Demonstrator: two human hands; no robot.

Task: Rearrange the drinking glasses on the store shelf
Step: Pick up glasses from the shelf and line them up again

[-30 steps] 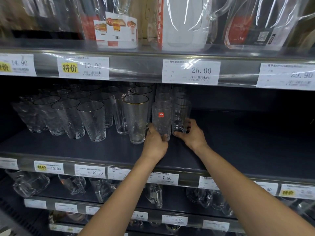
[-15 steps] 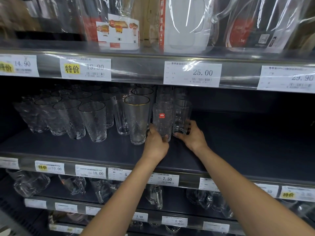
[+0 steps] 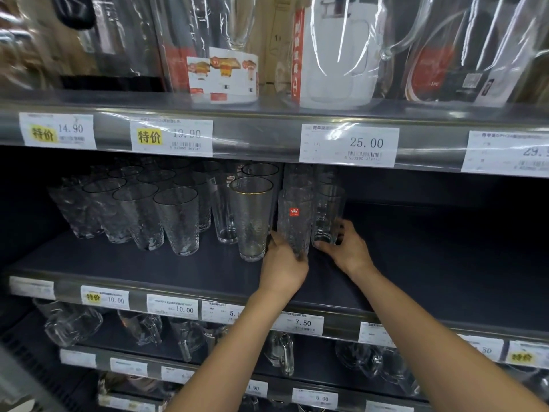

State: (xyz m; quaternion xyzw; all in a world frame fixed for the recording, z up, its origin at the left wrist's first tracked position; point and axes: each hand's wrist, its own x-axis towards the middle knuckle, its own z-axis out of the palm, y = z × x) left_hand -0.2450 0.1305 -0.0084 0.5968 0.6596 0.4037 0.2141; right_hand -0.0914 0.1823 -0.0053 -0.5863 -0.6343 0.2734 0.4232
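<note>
1. The left hand (image 3: 282, 264) curls its fingers (image 3: 272, 244) closely round the foot of a tall clear textured glass with a red sticker (image 3: 295, 224).
2. The right hand (image 3: 347, 249) wraps its fingers (image 3: 341, 231) round the base of a smooth clear tumbler (image 3: 326, 212), with the thumb lying low across the front.
3. Both glasses stand upright side by side on the dark matte shelf (image 3: 178, 266), right of centre.
4. Just left of them stands a conical gold-rimmed hammered glass (image 3: 252, 221). Beyond it are rows of dimpled clear conical tumblers (image 3: 178, 221).
5. White paper price tags (image 3: 300, 322) line the shelf's grey front edge.
</note>
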